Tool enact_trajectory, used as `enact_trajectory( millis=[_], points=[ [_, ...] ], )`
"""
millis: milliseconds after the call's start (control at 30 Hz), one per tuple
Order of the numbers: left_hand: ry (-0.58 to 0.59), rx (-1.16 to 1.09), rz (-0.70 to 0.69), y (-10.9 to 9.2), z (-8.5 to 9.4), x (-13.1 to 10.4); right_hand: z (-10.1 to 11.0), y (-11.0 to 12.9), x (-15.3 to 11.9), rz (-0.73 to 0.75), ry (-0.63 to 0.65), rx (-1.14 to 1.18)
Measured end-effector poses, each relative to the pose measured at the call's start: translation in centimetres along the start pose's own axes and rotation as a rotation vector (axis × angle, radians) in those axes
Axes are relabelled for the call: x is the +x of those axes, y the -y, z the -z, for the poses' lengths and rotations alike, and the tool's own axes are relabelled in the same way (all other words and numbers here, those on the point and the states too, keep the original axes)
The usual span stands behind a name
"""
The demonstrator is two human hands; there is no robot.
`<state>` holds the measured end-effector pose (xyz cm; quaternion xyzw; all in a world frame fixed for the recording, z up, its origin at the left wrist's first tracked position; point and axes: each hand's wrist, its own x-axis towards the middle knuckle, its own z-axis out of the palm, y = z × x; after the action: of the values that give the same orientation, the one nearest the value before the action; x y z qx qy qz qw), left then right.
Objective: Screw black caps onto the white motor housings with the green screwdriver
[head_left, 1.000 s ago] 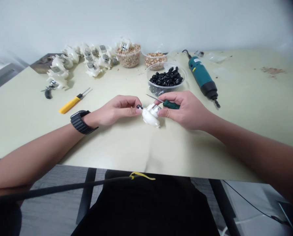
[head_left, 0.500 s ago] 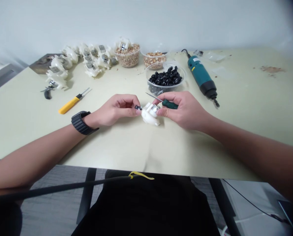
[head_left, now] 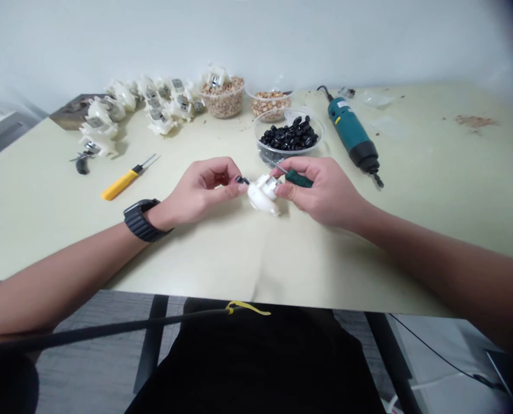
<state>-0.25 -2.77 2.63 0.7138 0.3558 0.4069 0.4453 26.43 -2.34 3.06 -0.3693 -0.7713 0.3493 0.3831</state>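
Observation:
Between my hands is a white plastic housing (head_left: 263,197) with a silvery metal piece set in it, held just over the table (head_left: 222,253). My right hand (head_left: 320,190) pinches its right side between thumb and fingers. The same hand also keeps a green-handled screwdriver (head_left: 299,179), its shaft pointing to the upper left. With thumb and forefinger, my left hand (head_left: 211,188) grips a small black part (head_left: 241,180) against the housing's left side. Whether that part is seated in the housing I cannot tell.
A yellow screwdriver (head_left: 122,184) lies at left, near several white housings (head_left: 159,118). Behind my hands stand a tub of black parts (head_left: 289,138) and tubs of small tan pieces (head_left: 224,99) and copper-coloured pieces (head_left: 270,103). A teal power screwdriver (head_left: 353,133) rests at right.
Both hands keep their hold on the housing, which has tilted slightly. The green screwdriver's shaft has shifted a little to the right and now shows less. Nothing was let go.

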Motion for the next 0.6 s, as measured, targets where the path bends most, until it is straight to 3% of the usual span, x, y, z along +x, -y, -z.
enact_trajectory(
  millis=[67,200,367,600],
  points=[
    [-0.031,-0.06,-0.007,0.4,-0.6,-0.2,-0.3,0.2,0.0,-0.022,-0.042,0.067],
    [0.123,-0.146,-0.033,1.0,-2.6,-0.7,-1.5,1.0,0.0,-0.079,-0.094,0.187],
    [-0.035,-0.145,-0.124,1.2,-4.3,-0.6,-2.8,1.1,-0.1,-0.107,-0.041,0.259],
    [-0.142,-0.281,-0.01,1.1,-3.2,-0.4,-1.6,0.2,-0.1,-0.071,-0.007,0.173]
  ],
)
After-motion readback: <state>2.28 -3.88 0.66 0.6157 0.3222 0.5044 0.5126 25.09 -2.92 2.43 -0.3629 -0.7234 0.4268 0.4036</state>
